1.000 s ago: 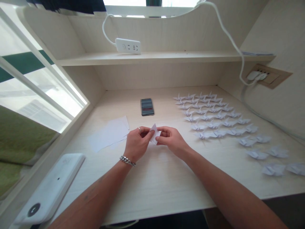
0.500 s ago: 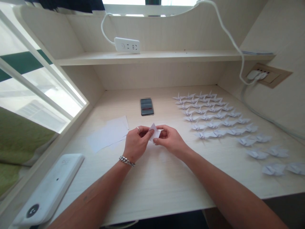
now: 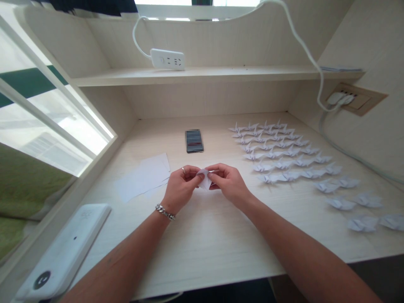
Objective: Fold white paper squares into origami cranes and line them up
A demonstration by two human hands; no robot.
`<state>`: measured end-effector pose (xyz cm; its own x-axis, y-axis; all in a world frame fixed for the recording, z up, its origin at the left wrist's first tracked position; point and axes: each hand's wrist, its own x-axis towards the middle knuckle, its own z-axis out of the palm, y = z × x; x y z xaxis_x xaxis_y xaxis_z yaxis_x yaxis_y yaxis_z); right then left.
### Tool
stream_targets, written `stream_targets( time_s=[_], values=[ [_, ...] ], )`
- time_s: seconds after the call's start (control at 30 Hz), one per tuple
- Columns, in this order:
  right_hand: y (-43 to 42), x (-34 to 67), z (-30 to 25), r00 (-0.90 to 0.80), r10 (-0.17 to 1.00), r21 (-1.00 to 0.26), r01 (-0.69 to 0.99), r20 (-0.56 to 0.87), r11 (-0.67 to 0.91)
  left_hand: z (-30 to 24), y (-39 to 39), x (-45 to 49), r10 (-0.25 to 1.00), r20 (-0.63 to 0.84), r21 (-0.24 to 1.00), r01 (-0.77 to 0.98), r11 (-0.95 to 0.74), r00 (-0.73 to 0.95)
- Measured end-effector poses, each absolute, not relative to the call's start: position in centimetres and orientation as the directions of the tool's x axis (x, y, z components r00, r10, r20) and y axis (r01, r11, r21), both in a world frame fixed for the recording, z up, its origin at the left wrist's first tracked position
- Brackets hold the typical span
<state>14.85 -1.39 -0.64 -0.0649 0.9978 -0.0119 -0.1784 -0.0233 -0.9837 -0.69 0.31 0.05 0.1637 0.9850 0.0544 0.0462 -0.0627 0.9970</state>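
Right hand [image 3: 230, 181] has shifted its thumb upward on the folded paper [image 3: 205, 182], just below frame centre. Left hand [image 3: 180, 185] and right pinch opposite sides with thumb and fingers. Align edges first; then press creases evenly.

You have two hands [image 3: 181, 185], one folded paper [image 3: 205, 181], one phone [image 3: 194, 141] at 12 o'clock, one box [image 3: 66, 248] at 8; cranes [image 3: 292, 151] at 2 overlap, uncountable.

Across our pale wood-grain counter [image 3: 214, 248], we see blank paper sheets [image 3: 145, 176] at nine o'clock, a smartphone [image 3: 194, 142] at eleven, rows of white origami cranes [image 3: 288, 176] from one to four, and a white slab-shaped device [image 3: 66, 248] at eight.
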Motion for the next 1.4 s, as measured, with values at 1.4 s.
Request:
stream_targets(
  time_s=[1.4],
  values=[
    [-1.0,15.1,-1.3,-0.116,0.992,-0.997,0.05,0.049,0.055,-0.3,0.5,-1.0,0.966,0.072,0.979,0.167,-0.116,0.246]
  ],
)
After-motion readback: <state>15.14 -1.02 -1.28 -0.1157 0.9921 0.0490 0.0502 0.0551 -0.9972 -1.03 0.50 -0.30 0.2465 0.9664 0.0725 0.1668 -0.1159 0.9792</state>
